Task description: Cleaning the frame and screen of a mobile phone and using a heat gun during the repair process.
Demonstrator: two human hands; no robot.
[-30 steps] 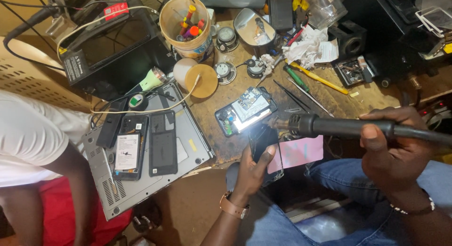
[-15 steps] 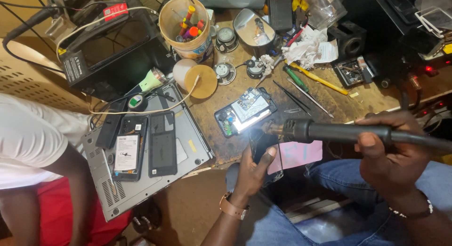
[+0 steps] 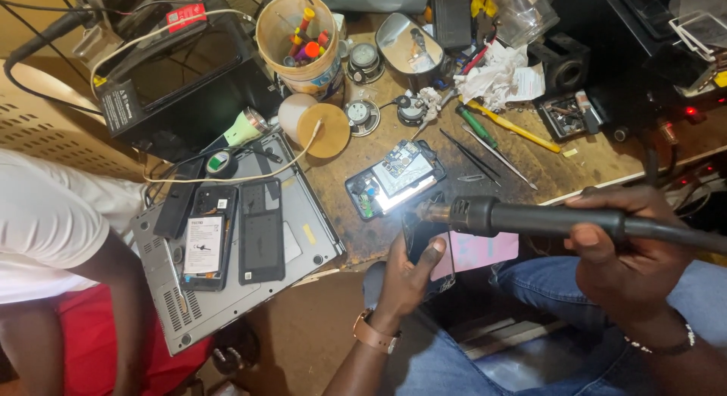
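Head view: right hand (image 3: 632, 256) closed around handle of black hot-air wand (image 3: 545, 218), metal nozzle aimed left, tip just off lower right corner of opened phone (image 3: 395, 180). Left hand (image 3: 413, 271) below opened phone, fingers curled round a small dark phone-like piece (image 3: 418, 237), thumb up near nozzle. Opened phone lying flat at bench edge, board exposed, lit patch on near side. Tweezers (image 3: 485, 155) right of opened phone, laptop (image 3: 235, 244) with two handsets left of it.

Risks, judged: left thumb close to nozzle, likely burn; heat drifting onto opened phone's board, parts lifted; held piece slipping from loose grip; cord dragging wand off aim.
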